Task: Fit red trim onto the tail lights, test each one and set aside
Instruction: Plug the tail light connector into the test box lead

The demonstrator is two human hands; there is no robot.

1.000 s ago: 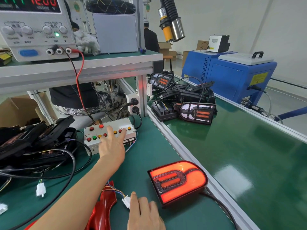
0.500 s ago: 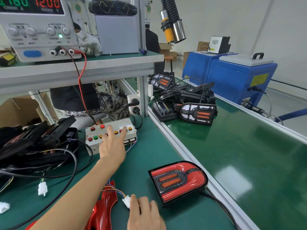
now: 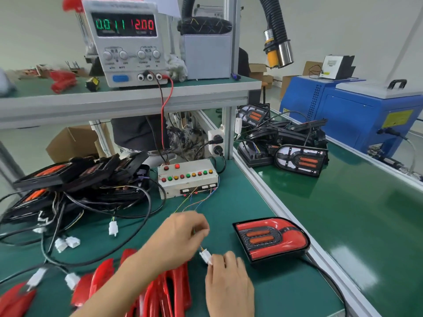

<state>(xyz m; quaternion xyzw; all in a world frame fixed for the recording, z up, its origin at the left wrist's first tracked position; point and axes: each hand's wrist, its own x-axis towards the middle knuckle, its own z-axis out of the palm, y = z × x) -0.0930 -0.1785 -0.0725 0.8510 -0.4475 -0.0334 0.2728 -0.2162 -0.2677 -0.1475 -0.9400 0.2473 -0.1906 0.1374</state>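
1. Your trimmed tail light (image 3: 271, 239) lies unlit near the bench's right edge, so I judge testing done and unplugging in hand.
2. Next, pull the halves apart, then set the light aside.
3. Your right hand (image 3: 229, 286) pinches the white connector (image 3: 205, 256).
4. Your left hand (image 3: 183, 234) hovers above, fingers curled around the thin wires (image 3: 194, 202).

Both hands (image 3: 183, 236) at white connector (image 3: 205, 257) beside unlit tail light (image 3: 271, 239)
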